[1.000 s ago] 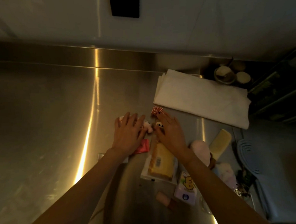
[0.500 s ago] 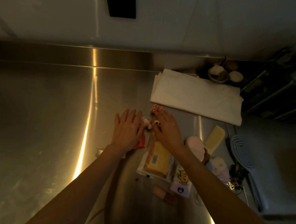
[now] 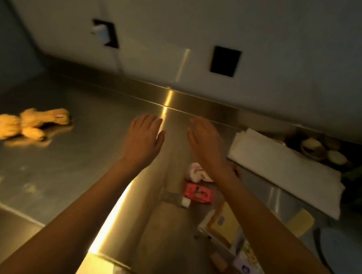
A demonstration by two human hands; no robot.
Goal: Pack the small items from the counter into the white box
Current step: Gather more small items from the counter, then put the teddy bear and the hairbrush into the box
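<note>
Both hands hover above the steel counter (image 3: 52, 177) with straight fingers and hold nothing: my left hand (image 3: 143, 138), my right hand (image 3: 205, 141). Below my right wrist lie a small pink-and-white soft toy (image 3: 195, 173) and a red packet (image 3: 198, 192). A small white piece (image 3: 185, 202) sits beside the packet. A yellow item in a clear wrapper (image 3: 224, 222) and a printed pack (image 3: 246, 263) lie under my right forearm. The folded flat white box (image 3: 282, 171) lies at the right. A pale yellow block (image 3: 300, 222) sits below it.
A yellow plush bear (image 3: 28, 124) lies on its side far left on the counter. Round bowls (image 3: 321, 150) stand in the dim back right corner. The wall behind has a black square opening (image 3: 225, 61) and a socket with a white plug (image 3: 103, 32).
Both hands lifted off the small toys and moved away from me toward the back wall. The view swung left and up, bringing the plush bear into sight.
</note>
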